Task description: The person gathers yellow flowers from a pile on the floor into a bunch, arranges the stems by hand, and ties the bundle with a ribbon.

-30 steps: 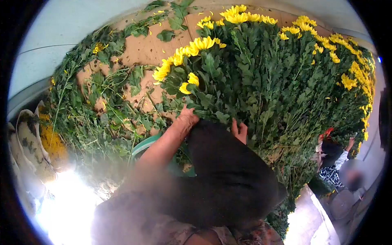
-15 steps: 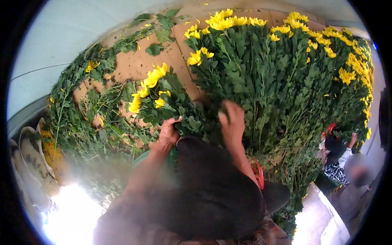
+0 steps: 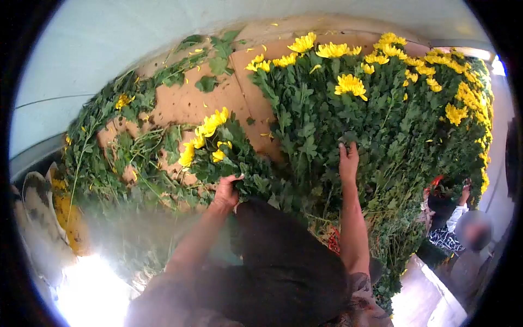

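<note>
Bunched yellow chrysanthemums rested in my left hand, which was closed round their leafy lower stems; the thumb lay across the front, and most of the fingers were hidden. The blooms leaned up and to the left of that hand, over the cut leaves strewn there. As I judged it, only a small bunch had been gathered, a handful of heads roughly level with one another. Far more remained: a broad spread of chrysanthemums lay on my right, heads pointing away from me, over the cardboard.

My right hand was within that spread, well apart from the bunch, thumb and finger pinched, it seemed, on a single chrysanthemum stem. Its bloom stood straight beyond my fingertips, in front of the row of heads behind. This stem had not yet joined the others. Dark cloth covered my lap between my arms, and some red strands showed just beside my right forearm.
</note>
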Tool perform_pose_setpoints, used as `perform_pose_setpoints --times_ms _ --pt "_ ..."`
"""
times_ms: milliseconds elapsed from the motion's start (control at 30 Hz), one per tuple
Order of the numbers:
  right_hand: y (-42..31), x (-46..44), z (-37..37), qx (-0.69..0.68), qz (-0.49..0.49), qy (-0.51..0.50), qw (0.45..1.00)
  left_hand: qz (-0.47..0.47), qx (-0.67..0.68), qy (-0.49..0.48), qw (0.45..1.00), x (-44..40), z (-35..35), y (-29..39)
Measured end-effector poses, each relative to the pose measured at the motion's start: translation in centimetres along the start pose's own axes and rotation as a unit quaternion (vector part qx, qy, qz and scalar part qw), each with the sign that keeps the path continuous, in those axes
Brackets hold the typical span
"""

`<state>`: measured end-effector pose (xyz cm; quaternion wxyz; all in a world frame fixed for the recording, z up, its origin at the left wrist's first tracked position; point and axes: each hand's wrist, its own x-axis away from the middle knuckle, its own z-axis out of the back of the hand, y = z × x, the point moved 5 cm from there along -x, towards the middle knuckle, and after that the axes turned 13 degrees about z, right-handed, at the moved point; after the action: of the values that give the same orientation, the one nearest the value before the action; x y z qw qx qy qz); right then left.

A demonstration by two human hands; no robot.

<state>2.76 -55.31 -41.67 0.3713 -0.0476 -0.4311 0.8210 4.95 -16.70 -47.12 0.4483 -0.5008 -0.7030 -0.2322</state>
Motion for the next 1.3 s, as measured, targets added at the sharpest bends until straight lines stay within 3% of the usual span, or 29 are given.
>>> perform_pose_setpoints --times_ms 200,300,367,500,567,600,700,733,767,833,900,933,1000,1100,1167,1233,1267,1300 --pt "-1.4 -2.8 2.1 -0.004 0.022 0.055 0.998 -0.021 0.048 0.020 0.998 -0.2 0.3 -0.4" --pt "-2.9 -1.7 0.5 0.084 0.001 0.030 0.996 -0.028 0.044 0.018 0.999 -0.4 0.3 -0.6" --pt "-3.8 -0.9 -1.2 0.220 0.088 -0.091 0.967 -0.029 0.033 0.003 0.999 -0.7 0.6 -0.3" --pt "-5.2 3.1 -5.3 0.280 0.086 -0.173 0.941 -0.009 0.042 0.005 0.999 -2.2 1.9 -1.1" --pt "-7.6 5.2 -7.7 0.281 0.240 -0.199 0.908 -0.056 0.021 0.002 0.998 -2.0 2.0 -0.7" --pt "-8.6 5.9 -8.2 0.278 0.241 -0.197 0.909 -0.060 0.018 0.003 0.998 -2.0 2.8 -0.6" --pt "-11.6 6.8 -8.3 0.280 0.286 -0.212 0.892 -0.161 -0.240 0.003 0.957 -1.9 3.9 -0.1" --pt "-12.2 6.4 -7.3 0.250 0.305 -0.165 0.904 -0.182 -0.289 0.004 0.940 -1.8 3.6 0.0" --pt "-12.8 6.0 -6.1 0.220 0.324 -0.118 0.913 -0.116 -0.153 0.035 0.981 -2.0 4.6 -0.6" --pt "-13.5 3.8 -3.3 0.239 0.335 0.013 0.911 -0.045 -0.012 0.068 0.997 -1.5 4.4 -1.4" --pt "-13.1 1.2 -1.3 0.262 0.285 0.086 0.918 -0.032 0.069 0.001 0.997 -1.3 2.9 -1.4" --pt "-12.8 0.5 -1.4 0.264 0.283 0.089 0.918 -0.026 0.081 -0.005 0.996 -1.5 2.5 -1.3" --pt "-11.6 -0.3 -3.6 0.345 0.250 -0.039 0.904 -0.029 0.057 -0.016 0.998 -2.1 2.4 -1.3" --pt "-12.6 2.2 -6.7 0.328 0.324 -0.165 0.872 -0.049 -0.007 -0.016 0.999 -3.1 2.4 -1.0" --pt "-13.8 2.2 -4.6 0.302 0.356 -0.148 0.872 -0.050 -0.024 -0.014 0.998 -3.4 2.4 -1.0" --pt "-15.0 1.0 0.4 0.324 0.362 0.123 0.866 -0.049 -0.032 -0.014 0.998 -3.7 2.2 -1.1" --pt "-13.4 0.5 0.8 0.327 0.356 0.122 0.867 -0.046 -0.036 -0.011 0.998 -3.7 2.2 -1.2" --pt "-10.1 -0.7 1.3 0.294 0.250 0.116 0.915 -0.045 -0.041 -0.012 0.998 -3.7 2.2 -1.3"
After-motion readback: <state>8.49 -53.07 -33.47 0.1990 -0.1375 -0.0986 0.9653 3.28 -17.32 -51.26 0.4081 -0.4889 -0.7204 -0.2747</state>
